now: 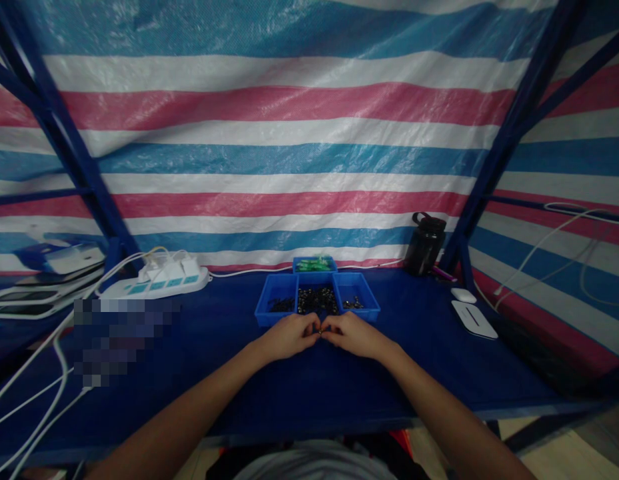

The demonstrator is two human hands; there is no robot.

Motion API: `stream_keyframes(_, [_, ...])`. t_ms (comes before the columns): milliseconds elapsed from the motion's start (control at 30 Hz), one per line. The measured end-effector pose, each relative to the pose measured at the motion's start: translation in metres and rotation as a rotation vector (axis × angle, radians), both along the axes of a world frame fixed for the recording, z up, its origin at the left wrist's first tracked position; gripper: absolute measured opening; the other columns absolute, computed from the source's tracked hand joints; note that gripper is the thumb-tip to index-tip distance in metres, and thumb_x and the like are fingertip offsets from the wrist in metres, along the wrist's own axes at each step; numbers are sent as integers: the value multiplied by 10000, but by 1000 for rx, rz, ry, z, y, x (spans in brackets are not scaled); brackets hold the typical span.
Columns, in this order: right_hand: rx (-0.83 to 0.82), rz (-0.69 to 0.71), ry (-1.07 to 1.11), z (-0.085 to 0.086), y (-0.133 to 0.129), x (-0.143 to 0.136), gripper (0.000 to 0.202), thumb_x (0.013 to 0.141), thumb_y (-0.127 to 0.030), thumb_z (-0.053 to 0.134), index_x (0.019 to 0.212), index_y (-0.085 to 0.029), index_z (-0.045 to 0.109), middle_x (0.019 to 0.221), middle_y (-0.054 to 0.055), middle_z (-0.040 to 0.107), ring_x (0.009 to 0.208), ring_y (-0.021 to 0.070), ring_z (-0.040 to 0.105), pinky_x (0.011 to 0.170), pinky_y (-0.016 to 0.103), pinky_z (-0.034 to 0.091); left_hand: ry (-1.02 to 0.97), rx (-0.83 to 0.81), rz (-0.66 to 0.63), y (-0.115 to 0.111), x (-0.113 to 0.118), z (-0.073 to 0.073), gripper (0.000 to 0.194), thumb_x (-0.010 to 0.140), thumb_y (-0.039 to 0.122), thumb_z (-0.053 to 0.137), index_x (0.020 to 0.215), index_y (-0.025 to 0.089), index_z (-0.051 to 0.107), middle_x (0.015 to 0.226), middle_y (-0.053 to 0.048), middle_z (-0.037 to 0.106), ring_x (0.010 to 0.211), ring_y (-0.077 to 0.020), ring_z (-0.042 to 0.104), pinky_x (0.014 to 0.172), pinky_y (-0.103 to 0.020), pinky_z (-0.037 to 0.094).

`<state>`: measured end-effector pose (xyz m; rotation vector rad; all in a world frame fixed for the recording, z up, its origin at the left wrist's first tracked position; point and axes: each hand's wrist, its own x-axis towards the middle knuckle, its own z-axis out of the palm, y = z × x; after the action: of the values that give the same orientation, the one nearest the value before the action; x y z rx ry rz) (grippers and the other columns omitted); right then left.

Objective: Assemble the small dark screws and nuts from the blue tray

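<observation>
My left hand (292, 335) and my right hand (352, 334) meet fingertip to fingertip over the blue table, just in front of the blue trays. Both are closed in a pinch around a small metallic piece (320, 331), too small to identify. Behind them, the middle blue tray holds many small dark and shiny parts (316, 299). Black pieces (283, 305) lie in the left tray (263, 304), and a few metallic parts (352, 303) in the right tray (372, 304). Green items (314, 265) fill a smaller tray at the back.
A white power strip (162, 283) with plugs and cables sits at the left, near stacked devices (44, 290). At the right are a black bottle (425, 245), a white box (474, 319) and a small white case (463, 295). Blue metal posts frame the striped sheet.
</observation>
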<state>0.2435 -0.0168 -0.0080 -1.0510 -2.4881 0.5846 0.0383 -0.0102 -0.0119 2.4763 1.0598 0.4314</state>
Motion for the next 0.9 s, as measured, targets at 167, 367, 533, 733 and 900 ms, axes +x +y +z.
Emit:
stream_keyframes(167, [-45,12,50,-2,1,0,155,881,-263,497,919,-174,618,682,1,656,599,124,592,548,202,388,1,-4,15,-1,1,1,134,857,271,518,956,190,560,692,25,599,609,-122,529,546,-204,313])
stream_keyframes(367, [-136,0,89,-4,1,-1,144,881,-272,495,914,-171,591,645,-12,636,568,114,585,528,195,393,-8,17,8,0,1,0,121,857,273,524,937,191,562,685,28,594,602,-120,528,536,-201,305])
stream_keyframes(533, [-201,-17,111,-3,0,-1,126,870,-285,511,905,-175,561,630,-23,621,531,101,557,492,185,373,-8,13,-7,1,0,-1,110,856,262,527,937,194,559,682,31,593,599,-117,525,534,-198,300])
stream_keyframes(733, [-255,-25,132,-4,1,-2,124,857,-294,530,885,-174,544,609,-31,602,500,91,530,453,175,350,12,15,6,0,1,0,114,852,265,534,936,193,560,697,25,600,612,-121,531,541,-198,302])
stream_keyframes(900, [-271,-20,152,-5,1,-1,128,853,-298,537,891,-176,539,608,-33,595,496,89,524,445,170,348,33,49,9,0,1,0,118,848,274,530,930,196,567,685,26,598,599,-121,531,530,-198,299])
